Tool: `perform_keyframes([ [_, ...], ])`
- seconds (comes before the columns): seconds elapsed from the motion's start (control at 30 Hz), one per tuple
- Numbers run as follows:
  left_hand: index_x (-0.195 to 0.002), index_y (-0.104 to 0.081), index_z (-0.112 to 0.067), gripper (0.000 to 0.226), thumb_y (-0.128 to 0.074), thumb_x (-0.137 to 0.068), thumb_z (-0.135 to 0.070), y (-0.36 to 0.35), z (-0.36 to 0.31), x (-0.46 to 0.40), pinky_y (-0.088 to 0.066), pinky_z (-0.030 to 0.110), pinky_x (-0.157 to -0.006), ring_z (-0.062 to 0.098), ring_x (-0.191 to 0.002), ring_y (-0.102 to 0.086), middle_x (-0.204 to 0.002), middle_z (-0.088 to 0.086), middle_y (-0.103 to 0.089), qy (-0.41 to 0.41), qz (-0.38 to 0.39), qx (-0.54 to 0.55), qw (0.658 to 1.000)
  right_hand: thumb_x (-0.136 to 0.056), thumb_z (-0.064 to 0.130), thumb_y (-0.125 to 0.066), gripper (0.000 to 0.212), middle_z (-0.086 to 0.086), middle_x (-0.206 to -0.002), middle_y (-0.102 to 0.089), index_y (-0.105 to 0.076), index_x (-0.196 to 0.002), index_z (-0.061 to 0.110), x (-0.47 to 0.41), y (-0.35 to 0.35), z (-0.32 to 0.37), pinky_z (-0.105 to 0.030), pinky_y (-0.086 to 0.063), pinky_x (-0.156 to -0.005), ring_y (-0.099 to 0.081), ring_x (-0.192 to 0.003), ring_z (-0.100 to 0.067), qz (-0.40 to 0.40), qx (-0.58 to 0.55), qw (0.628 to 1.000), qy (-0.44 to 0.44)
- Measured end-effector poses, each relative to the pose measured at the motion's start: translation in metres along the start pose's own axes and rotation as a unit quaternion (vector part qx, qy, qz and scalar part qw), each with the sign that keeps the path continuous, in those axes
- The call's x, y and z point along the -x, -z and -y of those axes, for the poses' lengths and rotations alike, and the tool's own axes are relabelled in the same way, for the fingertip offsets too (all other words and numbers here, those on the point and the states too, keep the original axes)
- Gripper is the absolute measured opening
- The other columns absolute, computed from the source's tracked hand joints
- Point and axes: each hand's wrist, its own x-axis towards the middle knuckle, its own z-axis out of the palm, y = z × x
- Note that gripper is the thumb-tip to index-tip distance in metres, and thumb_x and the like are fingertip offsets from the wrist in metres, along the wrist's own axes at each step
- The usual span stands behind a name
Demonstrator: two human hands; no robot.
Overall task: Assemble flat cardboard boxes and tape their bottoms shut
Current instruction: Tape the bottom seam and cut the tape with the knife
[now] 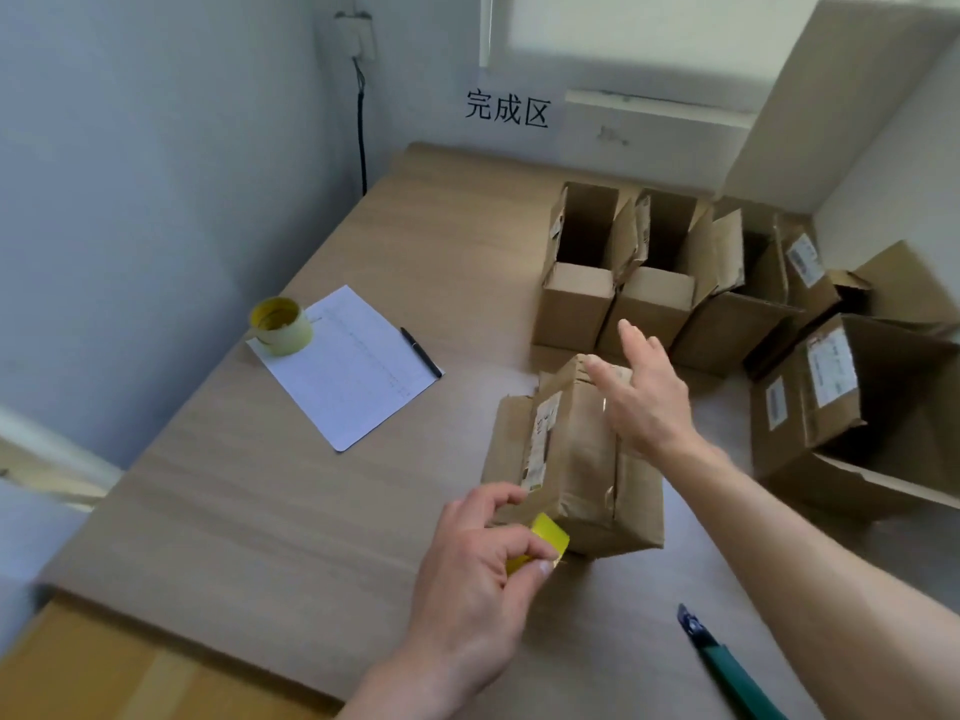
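A small cardboard box (576, 459) stands bottom up on the table (260, 511), its flaps folded shut and clear tape running along the seam. My left hand (478, 569) grips a yellow tape roll (545, 537) at the box's near end. With straight fingers, my right hand (644, 397) lies flat on the top of the box, over the tape. A second yellow tape roll (281, 324) sits at the far left on a sheet of paper (353, 366).
Several assembled open boxes (613, 298) stand in a row at the back right under a wall sign. A larger labelled box (841, 407) sits at the right. A pen (421, 351) lies beside the paper. A green utility knife (722, 662) lies near the front right.
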Motion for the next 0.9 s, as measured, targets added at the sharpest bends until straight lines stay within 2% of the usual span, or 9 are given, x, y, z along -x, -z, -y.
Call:
perform_keyframes([
  [0.1, -0.084, -0.074, -0.032, 0.008, -0.069, -0.078, -0.032, -0.001, -0.014, -0.004, -0.043, 0.016, -0.085, 0.004, -0.106, -0.053, -0.104, -0.023, -0.063, -0.074, -0.007, -0.005, 0.997, -0.085, 0.046, -0.061, 0.05, 0.0, -0.117, -0.068, -0.059, -0.132, 0.027, 0.087, 0.009, 0.006, -0.036, -0.052, -0.09, -0.064, -0.107, -0.017, -0.089, -0.321, 0.943, 0.022],
  [0.23, -0.082, -0.076, -0.033, 0.011, -0.073, -0.074, -0.026, -0.01, -0.029, -0.002, -0.047, 0.016, -0.079, 0.008, -0.094, -0.063, -0.092, -0.017, -0.068, -0.041, 0.032, 0.124, 0.991, -0.076, 0.045, -0.067, 0.047, -0.003, -0.085, -0.063, -0.065, -0.122, 0.035, 0.195, 0.0, -0.006, -0.025, -0.05, -0.064, -0.06, -0.071, -0.015, -0.069, -0.373, 0.925, 0.022],
  [0.37, -0.075, -0.078, -0.017, 0.013, -0.075, -0.079, -0.006, -0.03, -0.04, 0.001, -0.051, 0.018, -0.062, 0.009, -0.069, -0.068, -0.078, 0.002, -0.074, 0.159, 0.053, 0.337, 0.926, -0.068, 0.048, -0.069, 0.062, -0.002, -0.082, -0.061, -0.058, -0.129, 0.041, 0.223, 0.004, -0.019, -0.028, -0.051, -0.065, -0.06, -0.07, -0.015, -0.116, -0.297, 0.948, -0.003],
  [0.47, -0.074, -0.076, -0.007, 0.017, -0.066, -0.085, 0.001, -0.045, -0.048, -0.003, -0.054, 0.025, -0.054, 0.019, -0.063, -0.068, -0.075, 0.015, -0.073, 0.28, 0.017, 0.424, 0.861, -0.063, 0.054, -0.075, 0.077, -0.002, -0.088, -0.065, -0.049, -0.135, 0.05, 0.225, 0.006, -0.015, -0.04, -0.055, -0.071, -0.065, -0.081, -0.019, -0.026, -0.285, 0.958, -0.016],
  [0.6, -0.087, -0.073, 0.001, 0.013, -0.061, -0.09, -0.002, -0.06, -0.057, -0.012, -0.059, 0.035, -0.06, 0.029, -0.067, -0.067, -0.085, 0.026, -0.071, 0.337, 0.032, 0.496, 0.799, -0.066, 0.037, -0.079, 0.077, 0.016, -0.108, -0.071, -0.045, -0.134, 0.049, 0.217, -0.001, -0.011, -0.033, -0.056, -0.089, -0.068, -0.103, -0.009, 0.03, -0.313, 0.947, -0.068],
  [0.67, -0.089, -0.074, 0.0, 0.013, -0.061, -0.09, -0.002, -0.064, -0.057, -0.013, -0.057, 0.034, -0.065, 0.029, -0.072, -0.067, -0.089, 0.025, -0.072, 0.325, 0.041, 0.483, 0.812, -0.071, 0.023, -0.073, 0.067, 0.02, -0.11, -0.071, -0.046, -0.129, 0.046, 0.212, -0.003, -0.012, -0.031, -0.053, -0.095, -0.066, -0.108, -0.005, 0.027, -0.341, 0.936, -0.086],
  [0.73, -0.089, -0.076, -0.004, 0.011, -0.065, -0.089, -0.004, -0.066, -0.054, -0.013, -0.055, 0.032, -0.067, 0.027, -0.078, -0.067, -0.093, 0.023, -0.072, 0.29, 0.045, 0.441, 0.848, -0.073, 0.018, -0.065, 0.061, 0.009, -0.107, -0.074, -0.051, -0.127, 0.042, 0.207, 0.0, -0.015, -0.036, -0.053, -0.094, -0.067, -0.105, -0.011, 0.033, -0.357, 0.929, -0.098],
  [0.83, -0.082, -0.08, -0.014, 0.014, -0.07, -0.085, -0.005, -0.064, -0.047, -0.013, -0.054, 0.029, -0.081, 0.018, -0.092, -0.069, -0.097, 0.011, -0.072, 0.183, 0.03, 0.335, 0.924, -0.074, 0.03, -0.06, 0.043, 0.001, -0.085, -0.073, -0.064, -0.115, 0.043, 0.201, 0.006, -0.02, -0.049, -0.057, -0.076, -0.068, -0.081, -0.023, 0.018, -0.338, 0.936, -0.099],
  [0.9, -0.081, -0.081, -0.023, 0.021, -0.071, -0.084, -0.004, -0.063, -0.044, -0.011, -0.052, 0.024, -0.086, 0.013, -0.094, -0.068, -0.098, 0.005, -0.07, 0.136, 0.031, 0.317, 0.938, -0.078, 0.041, -0.059, 0.027, 0.002, -0.076, -0.07, -0.07, -0.102, 0.037, 0.196, 0.01, -0.022, -0.051, -0.057, -0.069, -0.064, -0.07, -0.02, -0.016, -0.327, 0.939, -0.1],
])
